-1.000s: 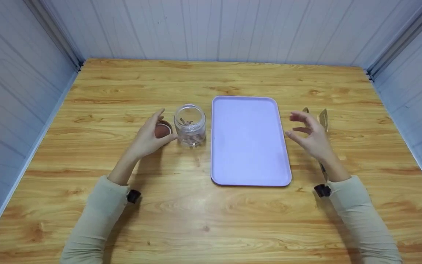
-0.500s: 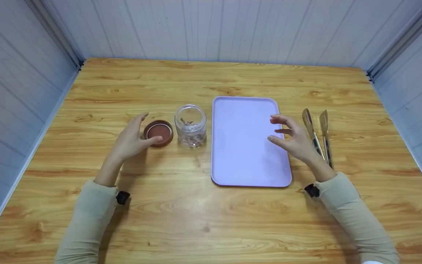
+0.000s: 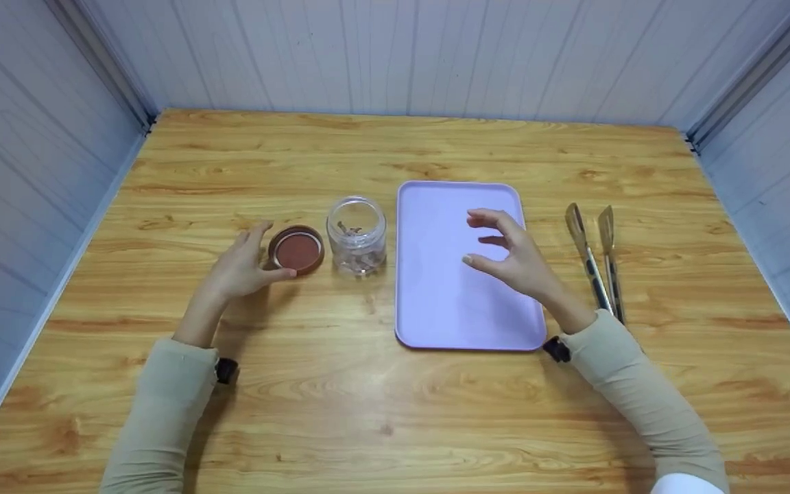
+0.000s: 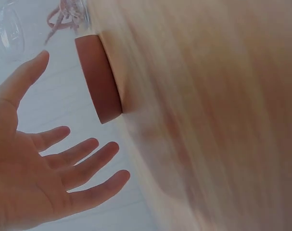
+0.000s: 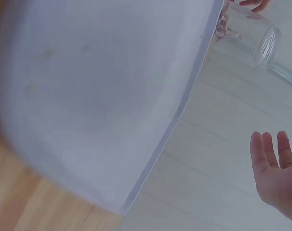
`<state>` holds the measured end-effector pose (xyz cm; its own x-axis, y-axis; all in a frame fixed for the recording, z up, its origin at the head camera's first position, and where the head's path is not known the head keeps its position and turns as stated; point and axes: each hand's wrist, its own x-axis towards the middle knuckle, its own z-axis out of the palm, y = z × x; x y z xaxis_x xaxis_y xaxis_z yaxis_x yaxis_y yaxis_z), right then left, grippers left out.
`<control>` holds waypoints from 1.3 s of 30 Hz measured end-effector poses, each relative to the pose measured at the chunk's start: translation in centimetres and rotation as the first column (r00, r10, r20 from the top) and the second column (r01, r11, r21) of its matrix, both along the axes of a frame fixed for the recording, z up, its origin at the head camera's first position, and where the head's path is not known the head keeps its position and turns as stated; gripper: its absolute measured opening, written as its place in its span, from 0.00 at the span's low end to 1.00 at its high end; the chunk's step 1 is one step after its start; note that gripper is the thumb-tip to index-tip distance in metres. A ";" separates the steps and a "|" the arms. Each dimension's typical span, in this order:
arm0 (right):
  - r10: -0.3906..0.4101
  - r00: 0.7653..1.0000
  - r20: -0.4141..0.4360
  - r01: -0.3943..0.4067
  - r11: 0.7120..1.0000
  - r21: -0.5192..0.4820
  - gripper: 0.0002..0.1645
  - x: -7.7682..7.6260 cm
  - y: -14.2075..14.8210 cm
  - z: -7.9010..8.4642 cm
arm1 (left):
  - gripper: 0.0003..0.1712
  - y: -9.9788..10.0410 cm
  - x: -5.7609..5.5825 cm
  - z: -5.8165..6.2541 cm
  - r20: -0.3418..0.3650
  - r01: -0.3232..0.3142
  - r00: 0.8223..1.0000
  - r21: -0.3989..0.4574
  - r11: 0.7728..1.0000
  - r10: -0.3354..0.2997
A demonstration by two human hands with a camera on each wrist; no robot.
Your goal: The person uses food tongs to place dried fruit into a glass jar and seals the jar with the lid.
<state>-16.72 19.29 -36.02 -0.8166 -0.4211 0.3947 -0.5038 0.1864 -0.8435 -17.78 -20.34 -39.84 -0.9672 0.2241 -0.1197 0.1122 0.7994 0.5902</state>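
Observation:
My left hand (image 3: 236, 269) is beside a round reddish-brown lid (image 3: 297, 251), its fingers spread and holding nothing. In the left wrist view the lid (image 4: 98, 79) lies apart from the fingers (image 4: 90, 171). Just right of the lid stands an uncapped clear jar (image 3: 356, 235) with several thin brownish pieces at its bottom. My right hand (image 3: 513, 257) hovers over the light purple tray (image 3: 436, 302), fingers loosely bent with nothing between them. The right wrist view shows the jar (image 5: 249, 33) past the tray's edge, and the right hand (image 5: 278, 173) with its fingers extended.
Metal tongs (image 3: 597, 264) lie to the right of the tray, their lower end partly behind the right forearm. The wooden table (image 3: 340, 412) meets a pale panelled wall (image 3: 381, 55) at the back, with more walls on both sides.
My left hand has drawn back to the left from the lid, uncovering it. My right hand has moved left from beside the tongs to above the tray.

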 end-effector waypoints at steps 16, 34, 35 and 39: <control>0.058 0.993 0.100 -0.066 0.995 0.074 0.41 -1.4 -4.7 0.4 | 0.55 -0.2 -0.5 -0.5 0.068 0.023 0.997 -0.036 0.999 -0.021; 0.083 0.976 0.204 -0.121 0.975 0.185 0.52 -5.3 -8.5 -3.7 | 0.57 0.9 -1.5 -0.8 0.065 0.014 0.998 -0.136 0.991 -0.006; 0.089 0.972 0.215 -0.130 0.974 0.184 0.52 -5.2 -8.8 -3.5 | 0.58 0.9 -1.6 -0.8 0.063 0.016 0.998 -0.142 0.990 -0.007; 0.119 0.962 0.247 -0.166 0.969 0.181 0.51 -4.5 -9.6 -2.2 | 0.58 0.9 -1.7 -0.9 0.067 0.014 0.998 -0.170 0.985 -0.003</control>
